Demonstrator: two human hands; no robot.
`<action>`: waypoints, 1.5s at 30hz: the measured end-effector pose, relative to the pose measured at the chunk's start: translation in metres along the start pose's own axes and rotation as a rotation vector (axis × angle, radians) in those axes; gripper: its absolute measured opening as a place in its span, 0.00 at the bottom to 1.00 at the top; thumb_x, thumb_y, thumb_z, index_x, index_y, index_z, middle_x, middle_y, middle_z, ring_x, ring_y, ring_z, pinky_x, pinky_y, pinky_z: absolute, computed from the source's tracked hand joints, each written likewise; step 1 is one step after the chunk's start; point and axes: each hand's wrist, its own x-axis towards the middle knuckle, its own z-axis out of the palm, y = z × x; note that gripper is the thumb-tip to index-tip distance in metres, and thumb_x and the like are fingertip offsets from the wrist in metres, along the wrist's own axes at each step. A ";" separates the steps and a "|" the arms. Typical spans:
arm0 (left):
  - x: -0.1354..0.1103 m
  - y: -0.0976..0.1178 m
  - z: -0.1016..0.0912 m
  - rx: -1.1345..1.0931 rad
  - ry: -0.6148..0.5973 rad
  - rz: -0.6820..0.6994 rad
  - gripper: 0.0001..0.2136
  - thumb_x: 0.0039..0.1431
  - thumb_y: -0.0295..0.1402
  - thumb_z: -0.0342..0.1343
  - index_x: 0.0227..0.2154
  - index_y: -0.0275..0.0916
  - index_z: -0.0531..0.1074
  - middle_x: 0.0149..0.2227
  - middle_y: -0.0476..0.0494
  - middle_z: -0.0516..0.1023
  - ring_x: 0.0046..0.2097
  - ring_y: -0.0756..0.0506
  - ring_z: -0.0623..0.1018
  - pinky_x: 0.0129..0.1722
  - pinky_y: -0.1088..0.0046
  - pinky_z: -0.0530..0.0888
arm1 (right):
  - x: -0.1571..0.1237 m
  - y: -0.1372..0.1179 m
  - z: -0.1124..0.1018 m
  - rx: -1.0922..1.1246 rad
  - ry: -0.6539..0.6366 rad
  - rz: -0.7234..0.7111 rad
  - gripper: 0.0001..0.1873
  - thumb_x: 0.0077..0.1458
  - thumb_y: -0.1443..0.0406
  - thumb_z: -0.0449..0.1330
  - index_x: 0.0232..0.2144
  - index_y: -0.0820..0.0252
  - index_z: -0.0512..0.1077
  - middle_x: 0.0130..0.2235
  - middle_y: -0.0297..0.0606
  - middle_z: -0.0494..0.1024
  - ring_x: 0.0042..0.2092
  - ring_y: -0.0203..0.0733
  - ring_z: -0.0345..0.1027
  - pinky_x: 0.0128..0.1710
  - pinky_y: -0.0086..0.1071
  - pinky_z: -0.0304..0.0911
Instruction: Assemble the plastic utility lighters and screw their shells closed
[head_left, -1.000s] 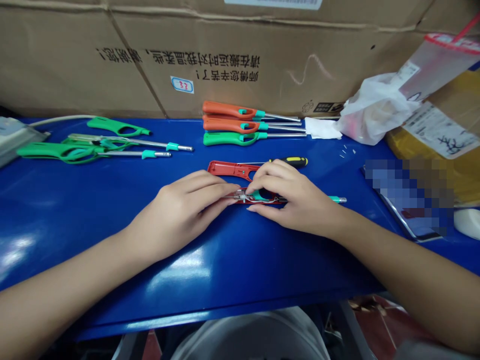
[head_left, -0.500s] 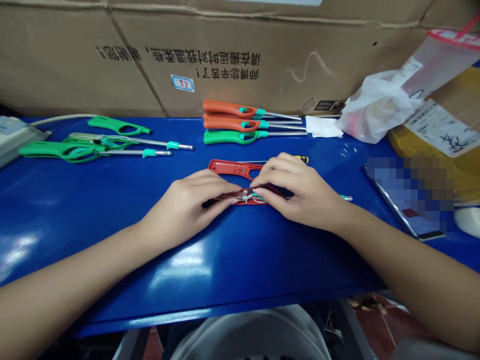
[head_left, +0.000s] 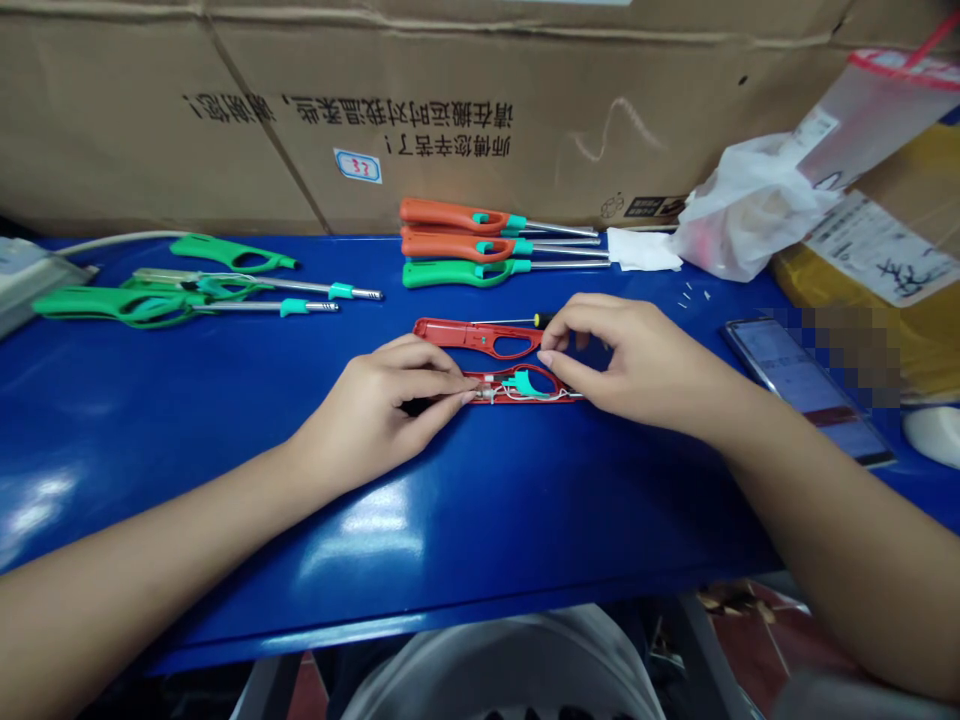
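Head view: the left hand (head_left: 382, 400) pinches one open red lighter (head_left: 534, 399), mid-tabletop (head_left: 487, 510); the right hand (head_left: 630, 360) has thumb and forefinger nearly meeting, whether on something I can't tell. Beyond: one red cover (head_left: 465, 334), one screwdriver (head_left: 538, 321), two orange handles (head_left: 448, 244) near the far edge. Since half a second ago, the right hand has shifted rightward, baring one teal trigger (head_left: 526, 384).

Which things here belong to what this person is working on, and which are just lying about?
Part of the job:
opened red lighter, pinched by the left hand
loose red shell half
screwdriver, probably
orange lighters, probably

Seemingly just lying about:
phone
plastic bag
drink cup
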 end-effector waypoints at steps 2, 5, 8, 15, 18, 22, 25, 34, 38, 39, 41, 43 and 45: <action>0.000 0.000 -0.003 -0.009 -0.023 -0.025 0.08 0.68 0.32 0.62 0.42 0.37 0.86 0.40 0.41 0.84 0.40 0.47 0.82 0.44 0.71 0.78 | -0.001 0.002 -0.007 0.036 -0.118 0.052 0.03 0.59 0.64 0.63 0.34 0.57 0.76 0.36 0.36 0.79 0.36 0.40 0.70 0.37 0.33 0.64; 0.001 0.001 -0.010 -0.039 -0.076 -0.089 0.08 0.67 0.35 0.63 0.42 0.39 0.86 0.39 0.44 0.85 0.38 0.48 0.83 0.41 0.74 0.78 | -0.002 0.005 -0.013 0.049 -0.306 0.111 0.07 0.58 0.60 0.64 0.36 0.56 0.78 0.34 0.34 0.79 0.33 0.39 0.68 0.32 0.33 0.62; 0.003 0.002 -0.019 -0.024 -0.134 -0.143 0.09 0.67 0.37 0.63 0.42 0.42 0.86 0.38 0.47 0.85 0.36 0.49 0.83 0.38 0.75 0.77 | -0.001 0.007 -0.012 0.113 -0.395 0.193 0.08 0.58 0.59 0.63 0.35 0.56 0.79 0.34 0.34 0.81 0.32 0.38 0.68 0.31 0.32 0.61; 0.002 0.004 -0.030 0.031 -0.229 -0.134 0.10 0.68 0.39 0.61 0.42 0.43 0.86 0.39 0.49 0.86 0.38 0.48 0.84 0.40 0.74 0.77 | 0.004 0.011 -0.007 0.264 -0.362 0.204 0.08 0.55 0.59 0.66 0.32 0.55 0.83 0.30 0.33 0.80 0.31 0.37 0.66 0.32 0.33 0.61; 0.001 0.005 -0.030 0.047 -0.232 -0.120 0.10 0.68 0.38 0.60 0.43 0.43 0.86 0.40 0.49 0.86 0.38 0.48 0.84 0.41 0.74 0.77 | 0.005 0.011 -0.004 0.309 -0.313 0.241 0.07 0.53 0.60 0.68 0.28 0.57 0.82 0.26 0.31 0.77 0.28 0.35 0.64 0.29 0.32 0.58; 0.000 0.005 -0.033 0.066 -0.239 -0.127 0.09 0.68 0.37 0.60 0.42 0.44 0.86 0.40 0.50 0.85 0.37 0.49 0.83 0.39 0.74 0.77 | 0.006 0.008 0.002 0.324 -0.291 0.326 0.08 0.51 0.60 0.70 0.26 0.58 0.80 0.21 0.28 0.71 0.25 0.33 0.59 0.27 0.32 0.54; 0.000 0.005 -0.035 0.096 -0.240 -0.113 0.09 0.68 0.37 0.60 0.42 0.44 0.86 0.40 0.49 0.85 0.38 0.48 0.83 0.41 0.73 0.77 | 0.006 0.005 0.003 0.314 -0.294 0.391 0.08 0.51 0.61 0.70 0.26 0.59 0.80 0.20 0.27 0.68 0.24 0.32 0.57 0.26 0.31 0.53; 0.003 0.005 -0.035 0.133 -0.237 -0.093 0.10 0.68 0.38 0.60 0.42 0.44 0.86 0.40 0.48 0.86 0.42 0.45 0.83 0.44 0.69 0.78 | 0.007 -0.005 0.003 0.302 -0.305 0.426 0.13 0.56 0.56 0.68 0.30 0.61 0.83 0.24 0.31 0.72 0.26 0.33 0.58 0.26 0.31 0.52; 0.003 0.005 -0.034 0.112 -0.232 -0.107 0.10 0.68 0.40 0.61 0.41 0.44 0.86 0.39 0.48 0.86 0.41 0.46 0.83 0.44 0.69 0.77 | 0.007 -0.007 0.007 0.276 -0.273 0.434 0.10 0.55 0.60 0.67 0.28 0.60 0.81 0.25 0.32 0.75 0.28 0.34 0.60 0.27 0.31 0.55; 0.003 0.005 -0.033 0.111 -0.233 -0.110 0.10 0.68 0.40 0.61 0.40 0.44 0.86 0.39 0.48 0.86 0.41 0.46 0.83 0.44 0.69 0.77 | 0.007 -0.007 0.008 0.274 -0.259 0.429 0.09 0.55 0.61 0.67 0.27 0.60 0.81 0.26 0.32 0.76 0.28 0.34 0.61 0.28 0.31 0.56; 0.003 0.005 -0.033 0.114 -0.236 -0.116 0.11 0.68 0.41 0.60 0.40 0.44 0.86 0.40 0.48 0.86 0.41 0.45 0.83 0.45 0.69 0.77 | 0.007 -0.009 0.009 0.267 -0.237 0.419 0.08 0.55 0.64 0.66 0.26 0.60 0.80 0.26 0.33 0.77 0.29 0.34 0.63 0.29 0.31 0.58; 0.004 0.005 -0.033 0.118 -0.234 -0.118 0.11 0.68 0.41 0.60 0.41 0.44 0.86 0.40 0.47 0.86 0.42 0.45 0.83 0.45 0.69 0.78 | 0.007 -0.010 0.010 0.262 -0.234 0.416 0.07 0.54 0.65 0.66 0.25 0.60 0.79 0.26 0.32 0.77 0.28 0.34 0.64 0.29 0.31 0.58; 0.004 0.005 -0.034 0.120 -0.231 -0.116 0.11 0.68 0.41 0.60 0.41 0.44 0.86 0.40 0.47 0.86 0.42 0.45 0.83 0.45 0.69 0.78 | 0.007 -0.010 0.009 0.263 -0.236 0.412 0.07 0.54 0.64 0.66 0.25 0.60 0.79 0.25 0.32 0.77 0.28 0.34 0.63 0.28 0.31 0.57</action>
